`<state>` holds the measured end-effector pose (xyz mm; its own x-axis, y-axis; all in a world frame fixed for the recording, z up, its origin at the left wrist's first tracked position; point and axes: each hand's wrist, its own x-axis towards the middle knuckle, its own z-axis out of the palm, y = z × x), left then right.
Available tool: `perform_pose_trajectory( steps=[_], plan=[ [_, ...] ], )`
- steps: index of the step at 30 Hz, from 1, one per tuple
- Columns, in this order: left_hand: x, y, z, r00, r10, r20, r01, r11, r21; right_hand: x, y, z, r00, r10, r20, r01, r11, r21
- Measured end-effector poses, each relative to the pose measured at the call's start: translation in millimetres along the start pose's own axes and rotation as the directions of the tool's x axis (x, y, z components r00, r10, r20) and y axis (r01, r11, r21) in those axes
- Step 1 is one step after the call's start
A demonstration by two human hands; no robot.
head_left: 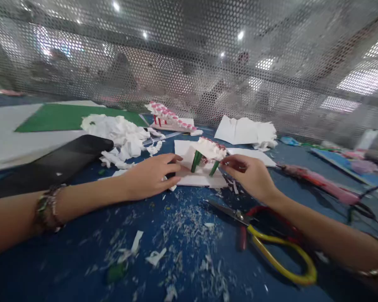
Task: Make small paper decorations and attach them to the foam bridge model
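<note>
Here we see both hands meeting at the middle of the frame over a small white foam model [209, 150] with pink dots on top, standing on two green legs [195, 161]. The model rests on a flat white foam sheet [201, 179] lying on the blue worktop [82, 260].

The left hand [151, 176] comes in from the left and lies palm down, fingers stretched out side by side, with its tips on the sheet's left edge, just beside the nearer green leg. The right hand [252, 174] comes in from the right with thumb and forefinger drawn together at the model's right end, near the other leg. We cannot tell whether they actually grip it.

The model sits between the two hands, its long axis running left to right across the frame, and its legs lean with their tops towards the right. The right hand's fingertips are the closer to it.

Just below the right wrist, yellow- and red-handled scissors [271, 247] lie on the worktop amid white shavings. A heap of torn white foam scraps [119, 132] lies left of centre, and a second white model with red legs [168, 117] stands behind, before a perforated metal screen [189, 63].
</note>
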<state>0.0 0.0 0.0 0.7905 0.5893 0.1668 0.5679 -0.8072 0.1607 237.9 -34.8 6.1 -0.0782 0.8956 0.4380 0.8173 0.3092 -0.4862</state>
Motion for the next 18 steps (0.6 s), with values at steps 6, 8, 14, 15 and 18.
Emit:
perform_pose_trajectory(
  steps=[6, 8, 14, 15, 18],
  plan=[
    [0.0, -0.5, 4.4, 1.0, 0.013, -0.002, -0.013, 0.999, -0.034, 3.4, 3.5, 9.4, 0.998, 0.055, 0.018, -0.056, 0.996, 0.076],
    [-0.3, -2.4, 6.3, 1.0, 0.018, -0.021, -0.019, 0.998, -0.058, 7.0, 4.5, 12.0, 0.996, 0.089, 0.029, -0.091, 0.991, 0.099],
    [-2.0, -5.8, 10.1, 0.998, 0.023, -0.051, -0.027, 0.996, -0.087, 12.5, 7.6, 17.4, 0.992, 0.111, 0.066, -0.118, 0.986, 0.118],
    [-2.2, -6.0, 10.3, 0.998, 0.021, -0.053, -0.025, 0.996, -0.086, 12.1, 8.1, 18.0, 0.992, 0.106, 0.068, -0.113, 0.987, 0.114],
    [-2.3, -6.4, 10.7, 0.998, 0.012, -0.063, -0.017, 0.996, -0.091, 10.6, 8.9, 19.3, 0.994, 0.094, 0.057, -0.099, 0.991, 0.087]
  ],
)
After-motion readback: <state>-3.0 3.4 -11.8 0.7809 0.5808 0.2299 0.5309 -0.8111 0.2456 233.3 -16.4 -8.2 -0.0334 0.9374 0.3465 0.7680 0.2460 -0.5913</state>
